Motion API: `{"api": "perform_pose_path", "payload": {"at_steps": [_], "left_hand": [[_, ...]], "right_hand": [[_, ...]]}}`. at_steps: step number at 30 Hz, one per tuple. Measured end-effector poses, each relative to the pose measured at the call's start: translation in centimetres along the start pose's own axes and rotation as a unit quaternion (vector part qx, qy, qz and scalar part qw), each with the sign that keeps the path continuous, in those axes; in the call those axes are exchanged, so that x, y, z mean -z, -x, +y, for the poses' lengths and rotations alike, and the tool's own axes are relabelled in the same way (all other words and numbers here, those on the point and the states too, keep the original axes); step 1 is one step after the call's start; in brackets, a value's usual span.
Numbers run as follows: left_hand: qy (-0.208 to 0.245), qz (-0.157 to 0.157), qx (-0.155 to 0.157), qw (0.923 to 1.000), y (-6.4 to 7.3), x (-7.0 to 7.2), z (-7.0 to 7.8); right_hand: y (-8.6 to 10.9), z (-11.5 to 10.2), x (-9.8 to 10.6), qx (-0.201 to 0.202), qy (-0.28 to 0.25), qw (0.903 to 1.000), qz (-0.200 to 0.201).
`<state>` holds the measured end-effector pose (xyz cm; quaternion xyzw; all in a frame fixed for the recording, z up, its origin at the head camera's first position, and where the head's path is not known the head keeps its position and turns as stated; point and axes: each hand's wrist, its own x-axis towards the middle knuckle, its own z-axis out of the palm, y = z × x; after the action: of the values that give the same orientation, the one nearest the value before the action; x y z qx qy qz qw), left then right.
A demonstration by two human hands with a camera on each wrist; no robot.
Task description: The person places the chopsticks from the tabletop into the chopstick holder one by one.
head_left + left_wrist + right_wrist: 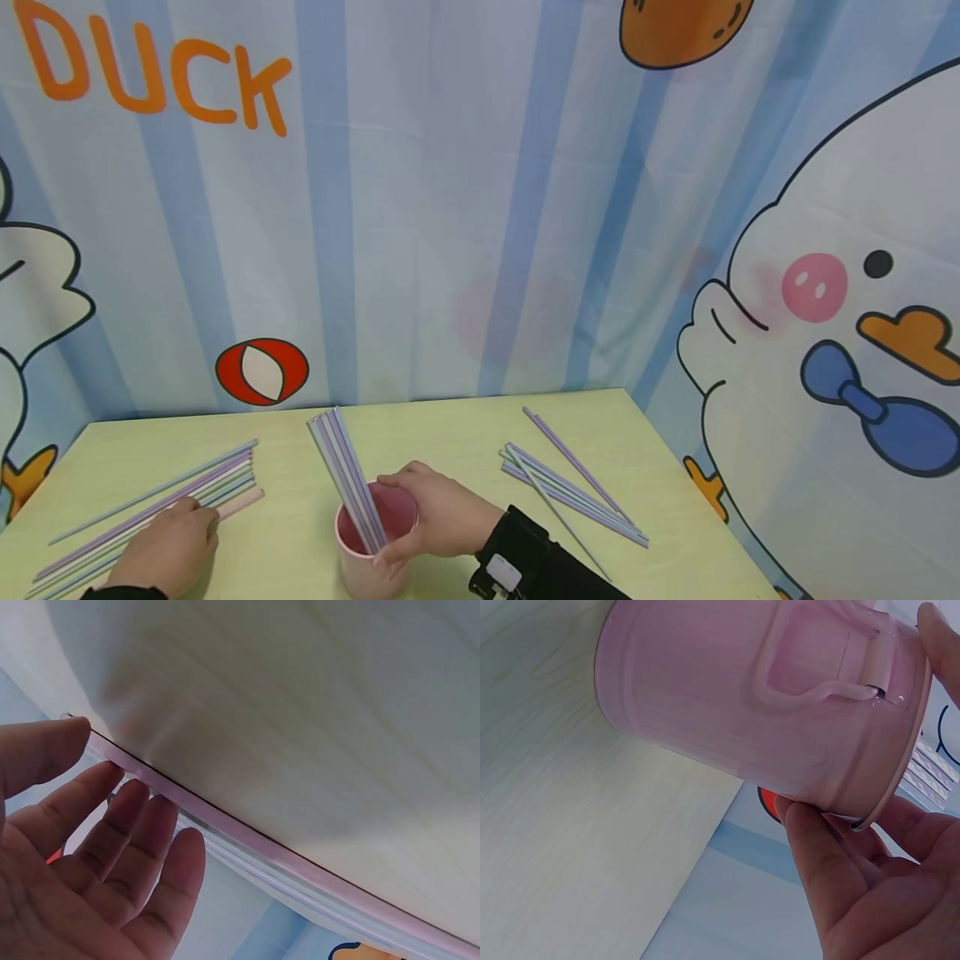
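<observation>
In the head view my right hand (448,510) grips the rim of a pink metal bucket (375,577). The right wrist view shows that bucket's side with its pink handle (810,696), thumb and fingers at the rim. A bundle of thin pastel sticks (347,477) stands in it, leaning left. My left hand (171,543) rests over a row of long pastel sticks (142,518) on the left. Seen from the left wrist, its fingers are loosely bent, their tips right at a pink stick (217,814), thumb apart from them.
The pale yellow table (292,533) carries everything. Several more pastel sticks (570,492) lie to the right, some crossing, with purple ones (577,467) behind them. A striped curtain (420,208) with duck prints hangs along the table's back edge.
</observation>
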<state>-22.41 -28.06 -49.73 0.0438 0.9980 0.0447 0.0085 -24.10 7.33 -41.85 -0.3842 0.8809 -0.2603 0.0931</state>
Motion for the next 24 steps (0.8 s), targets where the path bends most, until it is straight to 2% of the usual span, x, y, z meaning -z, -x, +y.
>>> {"api": "perform_pose_path", "payload": {"at_steps": [6, 12, 17, 24], "left_hand": [[-0.003, 0.001, 0.004, 1.0000, 0.2, 0.1, 0.7], [0.027, -0.010, 0.019, 0.9994, 0.5, 0.2, 1.3], [0.049, -0.021, 0.012, 0.9985, 0.6, 0.2, 1.7], [0.047, -0.036, 0.001, 0.9983, 0.9, -0.1, 2.4]], "right_hand": [[0.0, 0.0, 0.0, 0.002, 0.006, 1.0000, 0.001], [0.0, -0.1, 0.1, 0.001, 0.005, 1.0000, 0.001], [0.0, -0.1, 0.1, 0.006, 0.003, 1.0000, 0.002], [0.0, 0.1, -0.1, 0.007, -0.003, 1.0000, 0.001]]}}
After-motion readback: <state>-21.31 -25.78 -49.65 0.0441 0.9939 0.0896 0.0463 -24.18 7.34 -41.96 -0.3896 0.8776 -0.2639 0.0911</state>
